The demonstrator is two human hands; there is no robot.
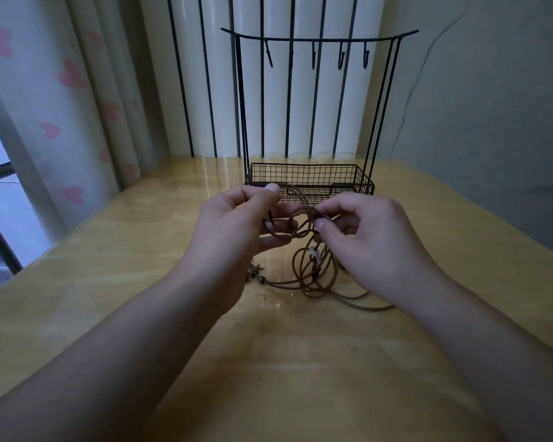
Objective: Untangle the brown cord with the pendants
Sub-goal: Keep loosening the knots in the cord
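At far left I see a curtain (74, 129) printed with pink hearts. My left hand (233, 224) has its grip closed, thumb and forefinger pinching a strand of the brown cord (304, 275) raised above the surface (109, 282). Centre: the cord's tangled loops hang between both hands and trail onto the surface, with a pale pendant (313, 252) among them. My right hand (374, 237) pinches the knot, grip closed. Behind stands a black wire rack (310, 180).

a home room: heart-print curtain (74, 129) by a window, wooden table (141, 266), wire jewellery rack (310, 180)
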